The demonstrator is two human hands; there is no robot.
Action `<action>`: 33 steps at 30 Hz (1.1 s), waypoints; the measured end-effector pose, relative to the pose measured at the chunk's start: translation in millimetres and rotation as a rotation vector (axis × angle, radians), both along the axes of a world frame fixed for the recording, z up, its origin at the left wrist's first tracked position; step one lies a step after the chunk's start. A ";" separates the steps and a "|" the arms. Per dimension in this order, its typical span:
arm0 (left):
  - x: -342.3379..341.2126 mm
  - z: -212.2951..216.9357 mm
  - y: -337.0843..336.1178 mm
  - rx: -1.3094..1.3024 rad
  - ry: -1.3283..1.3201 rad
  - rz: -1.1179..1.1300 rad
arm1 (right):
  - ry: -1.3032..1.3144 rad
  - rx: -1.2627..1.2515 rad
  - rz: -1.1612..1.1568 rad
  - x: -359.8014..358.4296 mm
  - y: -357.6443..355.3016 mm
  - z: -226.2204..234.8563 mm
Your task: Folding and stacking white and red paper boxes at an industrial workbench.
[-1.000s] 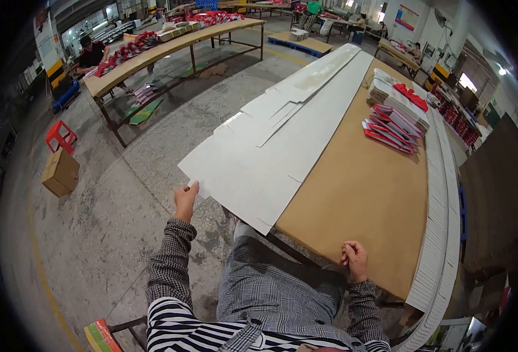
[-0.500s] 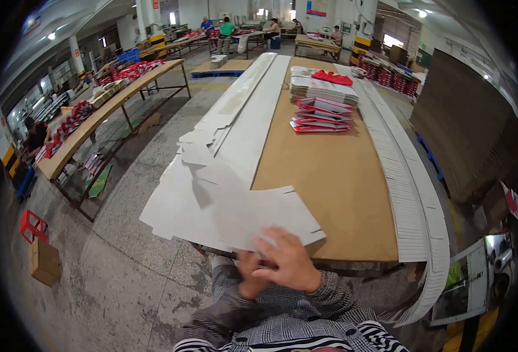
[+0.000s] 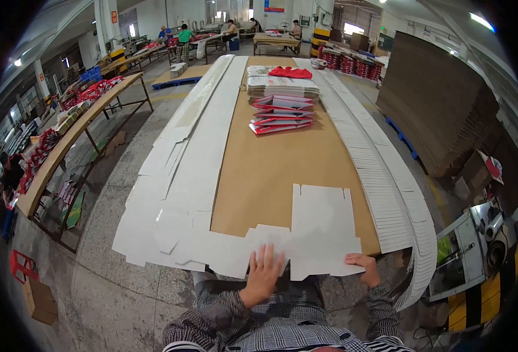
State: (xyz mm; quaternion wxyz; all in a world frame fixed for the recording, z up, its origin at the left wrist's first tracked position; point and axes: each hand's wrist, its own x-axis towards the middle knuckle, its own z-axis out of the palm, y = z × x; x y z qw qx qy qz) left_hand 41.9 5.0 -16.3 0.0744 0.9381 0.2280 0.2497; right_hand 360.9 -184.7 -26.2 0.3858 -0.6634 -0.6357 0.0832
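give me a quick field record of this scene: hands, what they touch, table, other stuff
left hand: flat, fingers spread on the flat white die-cut cardboard blank
right hand: at the blank's near right edge
surface: long brown cardboard-topped table
left of blank: overlapping white cardboard sheets
far end: stack of red and white folded cartons
right edge: row of white card strips

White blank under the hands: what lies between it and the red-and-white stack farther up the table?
Head view: only bare brown tabletop lies between the white blank and the red-and-white stack. The left hand and right hand rest at the blank's near edge.
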 end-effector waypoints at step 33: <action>96.8 -64.9 -19.4 -0.080 -0.180 0.001 | -0.101 0.056 -0.031 -10.5 73.1 -27.8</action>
